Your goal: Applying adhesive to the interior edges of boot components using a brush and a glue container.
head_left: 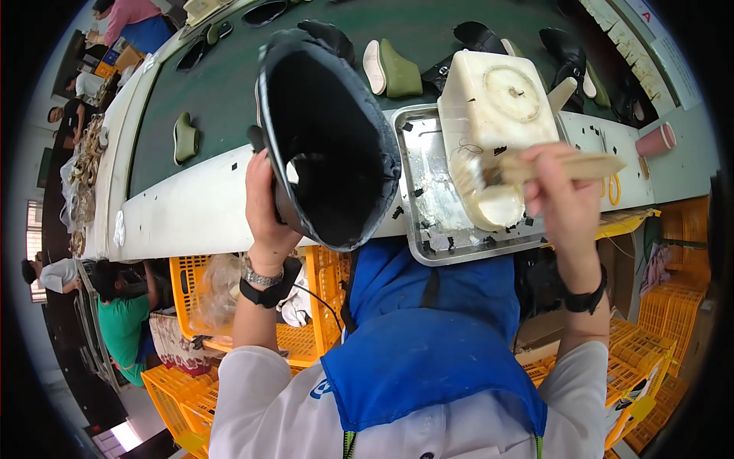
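Note:
My left hand (267, 210) is closed around the side of a black boot (336, 145). The boot is held above the white table edge, its wide opening turned up toward me. In my right hand (564, 199) is a brush (585, 166) with a pale wooden handle, gripped between the fingers. Its bristle end points left, at the mouth of a white plastic canister (489, 96). The canister lies tilted in a metal tray (414, 229), and whitish paste shows at its mouth. Whether the bristles touch the paste I cannot tell. Dark scraps and white smears dot the tray.
A green belt (222, 99) runs beyond the white ledge, carrying olive-green boots (399, 70) and black ones (562, 50). To the right are a pink cup (656, 141) and yellow-handled scissors (614, 190). Yellow crates (306, 340) stand below. Other people are at the left.

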`<state>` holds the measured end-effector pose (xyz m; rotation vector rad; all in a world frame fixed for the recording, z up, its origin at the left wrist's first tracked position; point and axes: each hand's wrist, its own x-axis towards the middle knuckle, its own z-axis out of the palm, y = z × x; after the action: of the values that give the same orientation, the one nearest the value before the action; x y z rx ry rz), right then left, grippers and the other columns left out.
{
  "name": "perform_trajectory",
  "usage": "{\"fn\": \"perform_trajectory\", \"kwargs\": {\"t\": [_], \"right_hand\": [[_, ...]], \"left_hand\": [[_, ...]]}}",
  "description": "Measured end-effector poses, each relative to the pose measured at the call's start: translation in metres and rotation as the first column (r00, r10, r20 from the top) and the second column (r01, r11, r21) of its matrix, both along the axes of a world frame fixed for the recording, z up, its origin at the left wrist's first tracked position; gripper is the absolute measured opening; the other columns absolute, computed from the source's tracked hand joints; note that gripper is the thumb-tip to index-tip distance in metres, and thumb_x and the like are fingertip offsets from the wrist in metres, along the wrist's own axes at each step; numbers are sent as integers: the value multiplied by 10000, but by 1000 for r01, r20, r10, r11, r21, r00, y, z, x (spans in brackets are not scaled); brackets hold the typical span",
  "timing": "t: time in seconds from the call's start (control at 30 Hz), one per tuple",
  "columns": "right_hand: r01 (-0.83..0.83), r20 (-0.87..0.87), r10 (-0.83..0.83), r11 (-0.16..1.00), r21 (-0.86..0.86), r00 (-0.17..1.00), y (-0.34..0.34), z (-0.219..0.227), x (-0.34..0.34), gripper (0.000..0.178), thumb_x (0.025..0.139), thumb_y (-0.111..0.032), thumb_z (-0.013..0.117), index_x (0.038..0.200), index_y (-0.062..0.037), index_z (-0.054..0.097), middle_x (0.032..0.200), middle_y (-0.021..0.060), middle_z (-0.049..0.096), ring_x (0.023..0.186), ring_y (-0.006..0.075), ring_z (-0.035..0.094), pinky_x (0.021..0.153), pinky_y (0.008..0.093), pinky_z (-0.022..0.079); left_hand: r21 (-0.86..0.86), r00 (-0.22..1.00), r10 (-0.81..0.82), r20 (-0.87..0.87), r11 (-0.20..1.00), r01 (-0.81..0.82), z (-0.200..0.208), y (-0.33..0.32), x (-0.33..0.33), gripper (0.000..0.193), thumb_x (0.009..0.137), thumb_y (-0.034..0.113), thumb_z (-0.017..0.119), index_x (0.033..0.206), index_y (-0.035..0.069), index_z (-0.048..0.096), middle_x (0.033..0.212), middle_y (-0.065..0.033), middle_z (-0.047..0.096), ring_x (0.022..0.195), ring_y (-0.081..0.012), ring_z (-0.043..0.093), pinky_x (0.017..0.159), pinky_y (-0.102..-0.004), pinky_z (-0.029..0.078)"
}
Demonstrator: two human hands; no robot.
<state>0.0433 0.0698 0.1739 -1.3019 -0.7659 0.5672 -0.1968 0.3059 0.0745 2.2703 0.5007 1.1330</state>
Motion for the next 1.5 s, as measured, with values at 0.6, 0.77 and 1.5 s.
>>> {"fn": "perform_trajectory", "kwargs": {"t": [0.6, 0.77, 1.5], "right_hand": [[-170, 706, 78, 984, 60, 704, 36, -46, -54, 124, 716, -7, 651, 836, -18, 621, 640, 89, 565, 503, 192, 535, 466, 262, 426], [-44, 753, 3, 998, 35, 657, 14, -29, -39, 134, 717, 16, 625, 850, 7, 631, 622, 94, 557, 496, 180, 527, 452, 261, 413], [562, 352, -503, 823, -84, 789, -65, -56, 6, 120, 852, -87, 535, 926, 4, 513, 677, 36, 508, 522, 61, 455, 477, 169, 372]], "left_hand": [[634, 991, 98, 92, 762, -135, 1, -7, 11, 459, 741, 73, 618, 1145, -49, 439, 1169, -224, 485, 1102, -402, 454, 959, -467, 336], [627, 981, 186, 57, 758, -180, 1, 5, 0, 580, 688, 87, 688, 1183, -37, 414, 1183, -214, 471, 1121, -384, 437, 963, -436, 335], [491, 470, 728, -500, 685, -538, -31, 302, 20, 818, 590, 247, 750, 1293, 149, 344, 1065, -90, 515, 1030, -265, 487, 832, -438, 401]]}}
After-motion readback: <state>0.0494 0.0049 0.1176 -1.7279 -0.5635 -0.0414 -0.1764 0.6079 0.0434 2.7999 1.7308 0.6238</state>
